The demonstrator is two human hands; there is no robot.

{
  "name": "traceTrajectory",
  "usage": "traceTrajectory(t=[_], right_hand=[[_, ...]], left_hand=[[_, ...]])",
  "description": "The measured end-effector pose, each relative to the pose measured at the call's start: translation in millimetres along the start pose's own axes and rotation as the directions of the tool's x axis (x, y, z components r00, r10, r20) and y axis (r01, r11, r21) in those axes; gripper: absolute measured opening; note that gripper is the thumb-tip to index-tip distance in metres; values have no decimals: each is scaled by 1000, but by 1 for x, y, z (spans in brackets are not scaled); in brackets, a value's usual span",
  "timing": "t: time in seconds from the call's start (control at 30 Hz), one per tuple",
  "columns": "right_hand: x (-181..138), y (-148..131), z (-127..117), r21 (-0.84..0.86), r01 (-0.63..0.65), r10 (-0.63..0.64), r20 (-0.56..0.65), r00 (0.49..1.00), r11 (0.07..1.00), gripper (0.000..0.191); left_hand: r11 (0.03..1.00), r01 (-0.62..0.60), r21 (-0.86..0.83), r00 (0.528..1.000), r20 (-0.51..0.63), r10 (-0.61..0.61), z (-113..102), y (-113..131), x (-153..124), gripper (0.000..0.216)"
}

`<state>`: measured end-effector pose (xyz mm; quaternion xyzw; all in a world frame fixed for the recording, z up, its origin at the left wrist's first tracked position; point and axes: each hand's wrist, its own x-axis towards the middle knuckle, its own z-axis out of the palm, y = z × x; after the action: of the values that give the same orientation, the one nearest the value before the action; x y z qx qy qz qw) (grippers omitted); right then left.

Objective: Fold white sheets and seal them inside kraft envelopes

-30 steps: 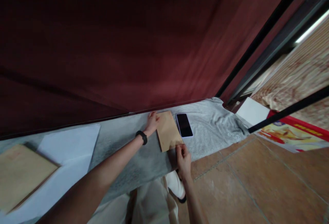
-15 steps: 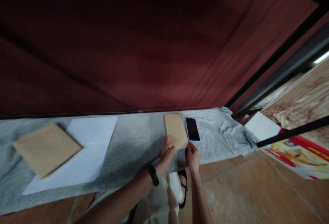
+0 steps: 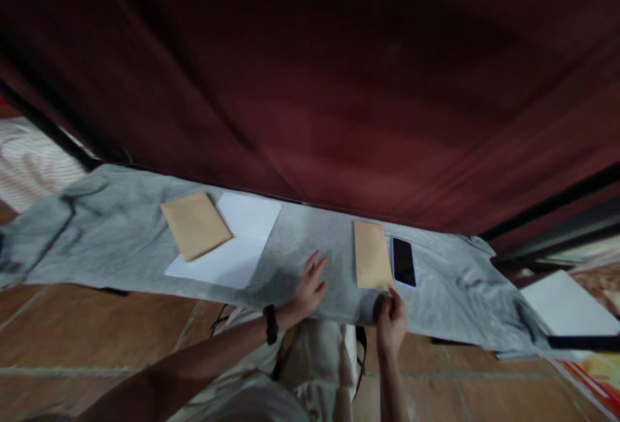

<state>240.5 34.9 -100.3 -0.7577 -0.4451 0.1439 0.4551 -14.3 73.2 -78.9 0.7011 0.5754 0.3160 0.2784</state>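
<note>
My right hand point(image 3: 391, 325) has its thumb and fingers pinched at the near right corner of a brown paper envelope point(image 3: 372, 255), which lies flat on a grey cloth point(image 3: 300, 228). Just right of the envelope is a phone point(image 3: 403, 262) with a dark screen and a pale edge. My left hand point(image 3: 309, 286), a dark band on its wrist, is open with fingers spread over the cloth, apart from the envelope. Farther left, a stack of brown envelopes point(image 3: 196, 225) rests partly on white paper sheets point(image 3: 242, 247).
Behind the cloth-covered surface rises a dark red fabric wall point(image 3: 310, 118). At the right end, a white box or board point(image 3: 571, 302) stands beside a dark frame bar. Tiled floor point(image 3: 121, 325) shows below the front edge.
My left hand has let go of the envelope and moved left, its fingers spreading. My right hand stays at the envelope's corner. The view has turned left.
</note>
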Motion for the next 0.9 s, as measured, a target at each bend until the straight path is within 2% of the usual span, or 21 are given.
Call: traceTrajectory(t=[0.1,0.17,0.2,0.27,0.33,0.4,0.5,0.57,0.63,0.7,0.77,0.83,0.9], right_hand=[[-20,-15,20,20,212,-213,75,974,977,57],[-30,-33,41,52,340,-344,166,924,939,52],[-35,-43,52,68,390,-395,208,895,918,49],[-44,-63,75,86,468,-472,276,837,880,48],[-54,-83,97,105,502,-506,327,798,859,48],[-66,-102,116,141,508,-521,370,769,850,49],[-88,-129,144,185,492,-518,447,729,851,48],[-102,-147,163,239,471,-525,486,699,849,44],[-114,-164,182,259,407,-482,497,721,876,40],[-121,-180,199,211,288,-358,537,764,934,36],[-125,-192,212,146,211,-256,578,775,967,35],[-127,-201,221,120,192,-225,598,769,974,33],[-128,-206,226,116,188,-219,610,762,975,32]], left_hand=[[994,7,109,983,-181,13,-76,-47,-17,56],[970,102,219,952,-303,-32,-126,-78,-24,52],[947,176,268,922,-382,-63,-148,-93,-26,52],[881,324,345,859,-497,-121,-186,-120,-32,56],[817,413,403,847,-500,-181,-210,-141,-39,57],[770,449,454,855,-470,-221,-221,-154,-48,51],[759,395,517,896,-400,-193,-224,-161,-59,43],[759,371,536,907,-386,-171,-225,-160,-63,41],[757,375,536,906,-387,-175,-229,-159,-65,39],[766,369,527,908,-381,-175,-234,-159,-65,39],[777,335,533,916,-378,-135,-235,-160,-68,40],[778,265,569,925,-379,-37,-231,-161,-73,44],[775,121,620,945,-310,101,-221,-159,-80,50]])
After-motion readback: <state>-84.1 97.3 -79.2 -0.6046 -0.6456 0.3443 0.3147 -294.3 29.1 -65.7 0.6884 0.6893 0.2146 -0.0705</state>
